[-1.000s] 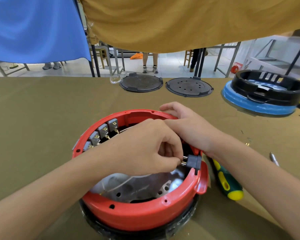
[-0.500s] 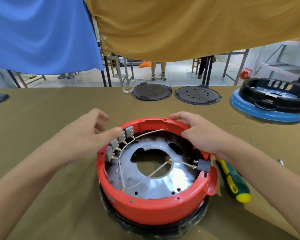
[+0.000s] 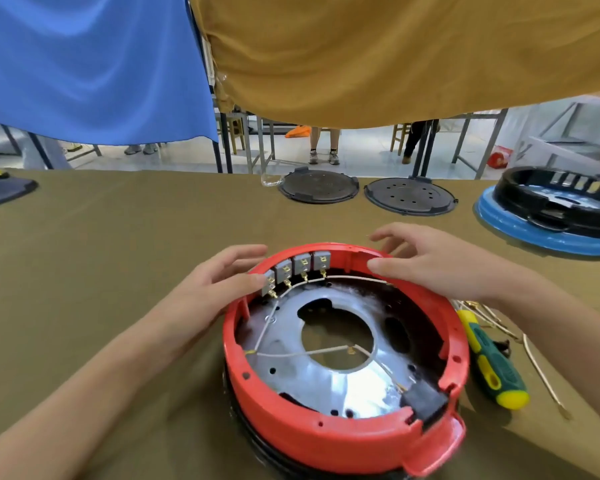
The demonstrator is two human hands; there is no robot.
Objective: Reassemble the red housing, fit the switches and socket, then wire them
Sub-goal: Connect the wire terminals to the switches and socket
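Observation:
The round red housing (image 3: 329, 441) sits on the table in front of me, open side up, over a black base. Several grey switches (image 3: 293, 270) line its far inner wall, with white wires (image 3: 312, 351) running across the shiny metal plate (image 3: 326, 386) inside. A black socket (image 3: 425, 401) is fitted at the near right rim. My left hand (image 3: 219, 282) rests at the far left rim, thumb touching the leftmost switch, fingers relaxed. My right hand (image 3: 430, 258) lies over the far right rim, thumb on the rim, fingers straight.
A green and yellow screwdriver (image 3: 492, 365) lies right of the housing beside loose wires (image 3: 541, 372). Two black round lids (image 3: 317, 187) (image 3: 409, 195) lie at the far edge. A blue and black housing (image 3: 551, 213) stands far right. Blue and ochre cloths hang above.
My left hand left the socket and moved to the switches at the far left rim. The housing has turned, bringing the socket to the near right. My right hand's fingers have straightened.

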